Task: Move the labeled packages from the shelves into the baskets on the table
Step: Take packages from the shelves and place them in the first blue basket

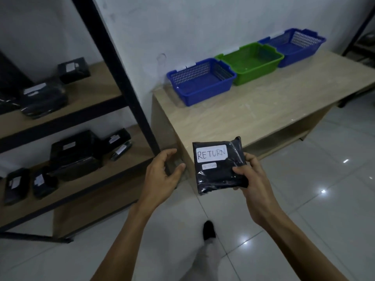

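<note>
The right hand (pixel 248 177) grips a black package (pixel 218 167), labeled "RETURN", by its right edge, thumb on the face. The left hand (pixel 164 175) hangs open and empty at the package's nine o'clock, apart from it. Three baskets sit on the table (pixel 253 118) at one o'clock: near blue basket (pixel 200 82), green basket (pixel 251 63), far blue basket (pixel 294 45).

Black package (pixel 220 175), white label (pixel 211 155); blue mesh basket (pixel 200 94); green basket (pixel 251 74).

White wall (pixel 203 21), glossy tiled floor (pixel 304 199)
</note>
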`<state>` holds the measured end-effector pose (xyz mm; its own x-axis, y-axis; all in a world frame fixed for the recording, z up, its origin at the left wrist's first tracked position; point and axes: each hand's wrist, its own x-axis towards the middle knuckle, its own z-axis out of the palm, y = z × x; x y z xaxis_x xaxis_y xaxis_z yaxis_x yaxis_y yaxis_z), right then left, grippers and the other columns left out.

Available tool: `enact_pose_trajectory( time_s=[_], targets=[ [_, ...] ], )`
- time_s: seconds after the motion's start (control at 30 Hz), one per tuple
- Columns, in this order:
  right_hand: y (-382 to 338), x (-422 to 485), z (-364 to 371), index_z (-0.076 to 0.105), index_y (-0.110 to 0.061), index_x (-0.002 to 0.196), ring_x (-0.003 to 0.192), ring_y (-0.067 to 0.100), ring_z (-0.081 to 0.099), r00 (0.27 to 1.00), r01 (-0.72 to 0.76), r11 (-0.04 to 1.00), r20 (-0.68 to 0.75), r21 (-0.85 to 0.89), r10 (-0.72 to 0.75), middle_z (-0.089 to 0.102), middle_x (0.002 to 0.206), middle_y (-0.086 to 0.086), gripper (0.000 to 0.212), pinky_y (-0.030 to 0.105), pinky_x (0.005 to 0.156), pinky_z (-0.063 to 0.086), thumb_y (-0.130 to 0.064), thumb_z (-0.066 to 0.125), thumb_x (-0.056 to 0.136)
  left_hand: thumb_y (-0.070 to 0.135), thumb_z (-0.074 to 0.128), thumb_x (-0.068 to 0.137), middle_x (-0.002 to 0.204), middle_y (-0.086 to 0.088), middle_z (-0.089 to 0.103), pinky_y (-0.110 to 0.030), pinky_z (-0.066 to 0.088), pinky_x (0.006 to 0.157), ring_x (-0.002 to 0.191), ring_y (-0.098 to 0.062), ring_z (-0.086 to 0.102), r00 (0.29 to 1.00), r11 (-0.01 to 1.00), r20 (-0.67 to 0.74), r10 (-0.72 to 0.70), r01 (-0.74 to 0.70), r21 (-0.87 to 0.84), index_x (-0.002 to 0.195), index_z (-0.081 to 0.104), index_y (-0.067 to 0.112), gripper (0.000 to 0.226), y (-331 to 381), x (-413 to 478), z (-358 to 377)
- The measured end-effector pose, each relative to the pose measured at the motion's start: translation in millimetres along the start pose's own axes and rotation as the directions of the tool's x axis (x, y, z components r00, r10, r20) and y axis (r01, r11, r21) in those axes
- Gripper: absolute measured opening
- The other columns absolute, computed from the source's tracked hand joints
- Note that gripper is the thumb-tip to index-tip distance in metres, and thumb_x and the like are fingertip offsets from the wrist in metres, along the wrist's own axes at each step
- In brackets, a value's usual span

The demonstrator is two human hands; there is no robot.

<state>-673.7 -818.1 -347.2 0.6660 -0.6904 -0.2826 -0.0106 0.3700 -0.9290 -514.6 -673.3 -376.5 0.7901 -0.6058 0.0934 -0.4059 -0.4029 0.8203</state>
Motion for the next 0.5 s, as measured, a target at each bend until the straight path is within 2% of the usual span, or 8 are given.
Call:
enact_pose_trajectory(
  time_s=[0.07, 0.2, 0.33, 0.4, 0.5],
  targets=[
    [-6, 36, -11, 0.053, -0.019, 0.102, 0.072, 0.012, 0.056, 1.0, -0.014, 1.0, 0.001, 0.011, 0.014, 0.063, 0.09, 0.0, 0.028, 0.019, 0.052, 0.042, 0.002, 0.045, 0.086, 0.029, 0.067, 0.087, 0.125, 0.017, 0.05, -0.013, 0.037, 0.089, 0.114, 0.001, 0.046, 1.0, 1.0, -0.012, 0.003, -0.002, 0.021, 0.13, 0.052, 0.026, 0.045, -1, 31, 21],
    [-25, 110, -24, 0.053, -0.02, 0.1, 0.071, 0.014, 0.054, 0.999, -0.043, 0.998, -0.004, -0.047, 0.043, 0.064, 0.086, 0.0, 0.028, 0.025, 0.056, 0.037, 0.002, 0.044, 0.086, 0.03, 0.066, 0.087, 0.131, 0.012, 0.051, -0.027, 0.041, 0.098, 0.118, -0.006, 0.047, 1.0, 0.999, -0.005, -0.011, 0.012, 0.031, 0.131, 0.05, 0.027, 0.046, -6, 102, 58],
    [-49, 179, -31, 0.054, -0.017, 0.104, 0.066, 0.009, 0.063, 0.998, -0.055, 0.992, 0.022, -0.113, 0.058, 0.068, 0.088, 0.006, 0.028, 0.017, 0.05, 0.045, 0.004, 0.048, 0.087, 0.028, 0.068, 0.086, 0.126, 0.008, 0.052, -0.026, 0.04, 0.099, 0.117, -0.008, 0.048, 0.997, 0.997, -0.026, -0.068, 0.069, 0.02, 0.13, 0.052, 0.022, 0.047, -11, 178, 91],
    [-62, 217, -33, 0.054, -0.015, 0.105, 0.062, 0.005, 0.064, 0.997, -0.065, 0.989, 0.038, -0.131, 0.071, 0.069, 0.086, 0.005, 0.028, 0.015, 0.049, 0.045, 0.006, 0.049, 0.086, 0.026, 0.069, 0.086, 0.124, 0.01, 0.051, -0.027, 0.04, 0.099, 0.118, -0.009, 0.048, 0.996, 0.997, -0.05, -0.078, 0.079, 0.027, 0.128, 0.053, 0.02, 0.046, -15, 216, 105],
    [-81, 273, -34, 0.054, -0.015, 0.107, 0.057, 0.005, 0.06, 0.994, -0.093, 0.984, 0.041, -0.152, 0.1, 0.066, 0.082, 0.004, 0.028, 0.014, 0.047, 0.042, 0.004, 0.052, 0.086, 0.027, 0.069, 0.086, 0.125, 0.008, 0.052, -0.03, 0.041, 0.099, 0.116, -0.009, 0.047, 0.983, 0.986, -0.084, -0.166, 0.167, 0.005, 0.127, 0.053, 0.019, 0.045, -18, 267, 121]
  ],
)
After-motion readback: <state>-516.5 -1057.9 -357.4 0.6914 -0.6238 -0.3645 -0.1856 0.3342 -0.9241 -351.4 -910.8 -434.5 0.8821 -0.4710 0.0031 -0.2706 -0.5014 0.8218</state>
